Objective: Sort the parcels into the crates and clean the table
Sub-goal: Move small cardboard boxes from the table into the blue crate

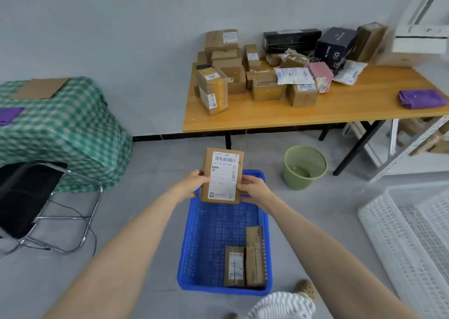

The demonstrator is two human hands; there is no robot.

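Each hand, left hand (194, 183) and right hand (255, 187), pinched a side edge of the flat cardboard parcel (222, 175); it looked light, stiff and easy to grip above the blue crate (189, 241).

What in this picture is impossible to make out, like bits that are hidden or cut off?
All in the head view.
The held parcel: label print too small and blurred to read.
The white crate: cut off by the right edge, far side unseen.
The checked cloth: hides whatever it covers.
The parcel pile on the table: rear boxes hidden by front ones.
The left hand and right hand: fingers behind the parcel hidden by it.
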